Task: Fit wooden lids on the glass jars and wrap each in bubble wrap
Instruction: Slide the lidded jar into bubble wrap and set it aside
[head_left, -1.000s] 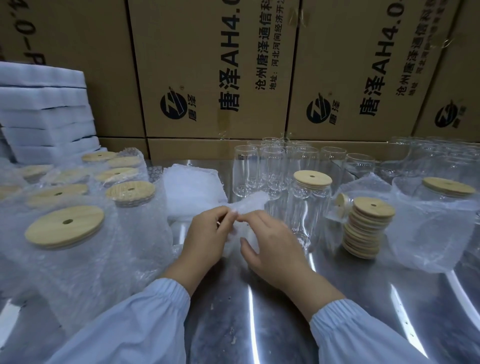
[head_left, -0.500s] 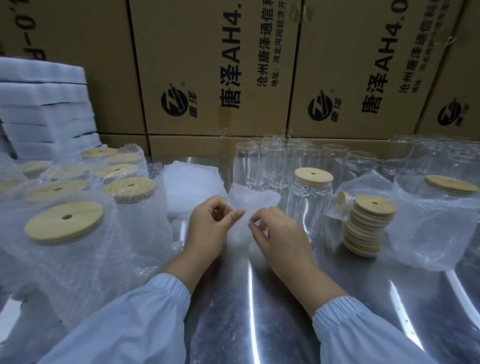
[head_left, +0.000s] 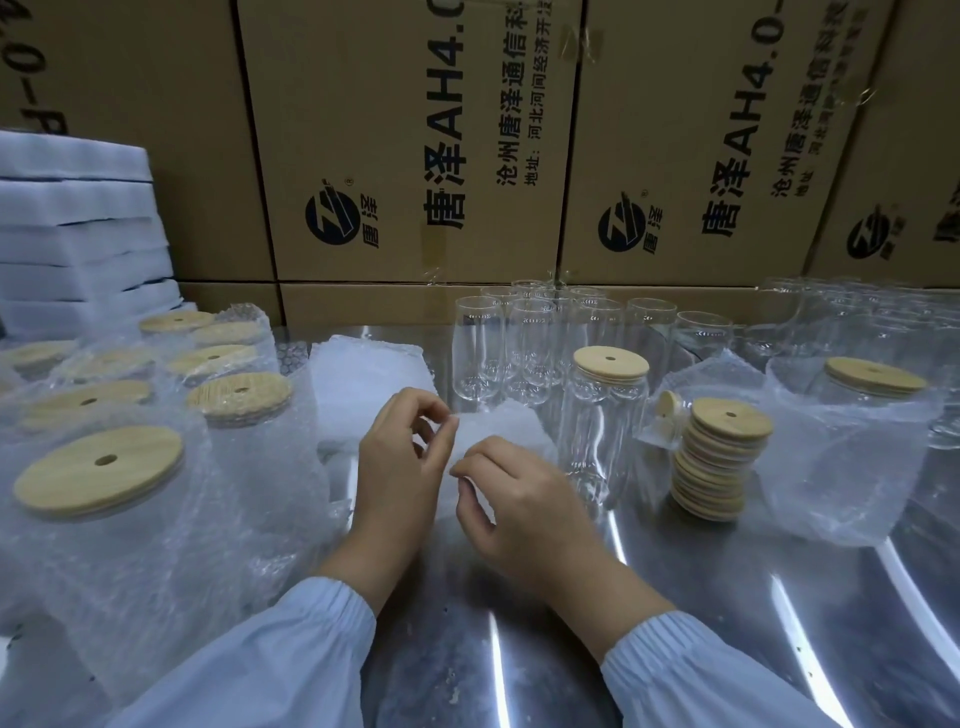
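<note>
- The left hand has its fingers curled, and thumb and forefinger pinch the upper left edge of a bubble wrap piece.
- The right hand is curled too. Its fingertips pinch the same piece lower down, just beside the left hand.
- The bubble wrap piece stands up from the table between and just behind the 2 hands, its lower part hidden by them.
- Both wrists come out of light blue sleeves at the near edge.
- A lidded jar stands upright just right of the right hand, unwrapped, with a wooden lid seated on its mouth.
- A stack of lids leans slightly, near the lidded jar on its right.
- Farther right, 1 jar with a lid sits inside a loose bubble bag.
- A cluster of open jars stands behind the hands, well apart from them, against cardboard boxes.
- Wrapped jars with lids on fill the left side of the table, close to the left forearm.
- A pile of bubble wrap sheets lies just behind the left hand.
- White foam sheets are stacked at the far left.
</note>
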